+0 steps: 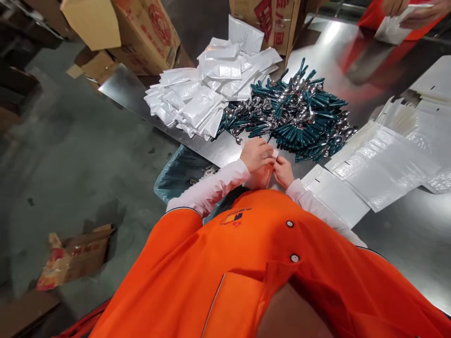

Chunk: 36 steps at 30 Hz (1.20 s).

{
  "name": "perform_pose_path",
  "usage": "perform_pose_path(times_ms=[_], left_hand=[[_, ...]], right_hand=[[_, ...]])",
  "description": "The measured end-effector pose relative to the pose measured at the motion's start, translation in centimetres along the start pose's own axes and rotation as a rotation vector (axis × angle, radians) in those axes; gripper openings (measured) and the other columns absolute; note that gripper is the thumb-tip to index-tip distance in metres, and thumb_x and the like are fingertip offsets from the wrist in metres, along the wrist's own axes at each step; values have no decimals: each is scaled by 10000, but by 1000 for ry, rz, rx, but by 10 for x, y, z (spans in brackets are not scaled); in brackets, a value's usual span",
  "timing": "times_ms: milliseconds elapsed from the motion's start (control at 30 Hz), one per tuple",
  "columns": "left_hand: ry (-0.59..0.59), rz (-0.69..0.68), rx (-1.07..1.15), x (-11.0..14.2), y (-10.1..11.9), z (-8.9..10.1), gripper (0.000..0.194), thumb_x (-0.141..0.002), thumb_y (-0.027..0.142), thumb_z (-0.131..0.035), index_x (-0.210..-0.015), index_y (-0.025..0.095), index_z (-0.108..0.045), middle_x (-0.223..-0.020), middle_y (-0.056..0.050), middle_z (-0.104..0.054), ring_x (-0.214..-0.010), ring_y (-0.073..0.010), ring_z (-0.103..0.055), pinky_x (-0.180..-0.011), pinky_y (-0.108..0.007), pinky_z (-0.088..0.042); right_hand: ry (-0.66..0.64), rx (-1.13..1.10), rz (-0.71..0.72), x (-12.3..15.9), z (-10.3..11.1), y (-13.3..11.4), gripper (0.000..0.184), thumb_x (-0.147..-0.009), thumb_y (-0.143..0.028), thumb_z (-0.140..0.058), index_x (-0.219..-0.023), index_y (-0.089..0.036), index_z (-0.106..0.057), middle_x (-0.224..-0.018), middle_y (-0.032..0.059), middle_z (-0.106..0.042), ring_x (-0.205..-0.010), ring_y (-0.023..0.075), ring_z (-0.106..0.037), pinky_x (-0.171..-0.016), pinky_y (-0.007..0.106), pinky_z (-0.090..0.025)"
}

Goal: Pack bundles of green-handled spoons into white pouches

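Observation:
A white bubble mailer, tinted orange by my jacket, is upright close to my chest. My left hand has its fingers curled over the mailer's top edge. On the opposite side, my right hand pinches the mailer near its upper corner. Just beyond my hands lies a large heap of spoons with dark green handles and shiny metal bowls. To the left of the spoons are piled filled white mailers. Flat white mailers lie fanned out in stacks on the right. What is inside the held mailer is hidden.
The metal table ends at a slanting edge on the left. Below it hangs a bluish plastic-lined container. Cardboard boxes stand at the back, and a torn carton lies on the floor. Across the table, another person's hands hold a white mailer.

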<state>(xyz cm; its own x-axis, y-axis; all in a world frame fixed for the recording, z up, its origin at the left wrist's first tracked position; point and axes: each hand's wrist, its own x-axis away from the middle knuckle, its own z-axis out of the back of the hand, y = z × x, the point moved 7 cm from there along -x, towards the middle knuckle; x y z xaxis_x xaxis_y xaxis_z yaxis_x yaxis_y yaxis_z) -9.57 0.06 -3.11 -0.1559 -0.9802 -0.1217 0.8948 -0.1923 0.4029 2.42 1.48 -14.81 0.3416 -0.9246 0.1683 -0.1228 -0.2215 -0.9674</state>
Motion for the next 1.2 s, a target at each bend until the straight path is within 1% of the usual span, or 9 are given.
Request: perform_pose_path(times_ms=[233,333,433,500,567,733,900,1033,1200], left_hand=[[91,62,347,5,-13,-8,147,-897,296,-690,-879,200,-800,-925,-77,-704,-927,-206,-628,-894,-382,-481],[341,420,530,22,-79,15,228,-955,369,-607,-950,212,-772,-928,-41,-729,-931,-166,-629,-832,-348,-500],[609,881,569,76,-163,41,500,-1058,427,-273,-1119,190,-709,-823,-10,-711,-936,-125,-623,-790,-331,-488],[647,1055,539,121,-202,50,615,-1052,399,-123,-1099,213,-707,-707,4,-668,-959,-119,-624,-819,-336,-479],[613,1119,534,163,-219,46,523,-1016,405,-253,-974,216,-739,-606,-9,-617,-881,-161,-636,-822,-373,-485],[363,1001,698,196,-193,-9,117,-702,298,-732,-734,186,-734,-646,-86,-686,-807,-257,-669,-793,-410,-505],[226,727,1100,117,-146,-56,451,-583,365,-855,-963,141,-756,-969,-103,-765,-970,-249,-682,-879,-380,-524],[111,563,1282,68,-125,-65,464,-479,415,-933,-786,121,-748,-808,-59,-752,-832,-212,-665,-856,-375,-517],[136,572,1264,62,-129,-62,361,-541,393,-900,-755,139,-759,-804,-66,-760,-867,-229,-679,-856,-382,-512]], right_hand=[[-153,260,69,8,-9,-15,314,-769,-525,-650,-776,-212,-669,-795,33,-687,-778,198,-609,-803,372,-528],[-208,319,53,7,-18,-9,328,-706,-540,-728,-700,-225,-639,-666,20,-642,-673,195,-576,-695,354,-515],[-230,405,29,4,-23,-2,419,-693,-582,-736,-555,-232,-551,-525,2,-545,-562,174,-500,-588,339,-462],[-208,411,16,0,-22,0,440,-706,-625,-704,-580,-230,-557,-575,24,-601,-588,184,-526,-598,343,-462],[-188,363,1,-3,-19,2,428,-699,-640,-700,-678,-223,-606,-692,56,-681,-651,201,-574,-648,360,-487],[-210,331,-15,-8,-17,3,478,-666,-646,-714,-835,-205,-637,-820,71,-719,-738,216,-622,-740,403,-526],[-238,380,-21,-11,-14,2,466,-651,-642,-728,-816,-217,-631,-836,78,-722,-759,220,-631,-764,408,-534],[-235,450,19,-12,-9,-11,404,-706,-601,-722,-765,-205,-666,-762,63,-706,-753,222,-630,-734,385,-533],[-230,477,59,-18,0,-32,223,-716,-409,-759,-678,-194,-718,-677,31,-702,-764,225,-668,-778,382,-552]])
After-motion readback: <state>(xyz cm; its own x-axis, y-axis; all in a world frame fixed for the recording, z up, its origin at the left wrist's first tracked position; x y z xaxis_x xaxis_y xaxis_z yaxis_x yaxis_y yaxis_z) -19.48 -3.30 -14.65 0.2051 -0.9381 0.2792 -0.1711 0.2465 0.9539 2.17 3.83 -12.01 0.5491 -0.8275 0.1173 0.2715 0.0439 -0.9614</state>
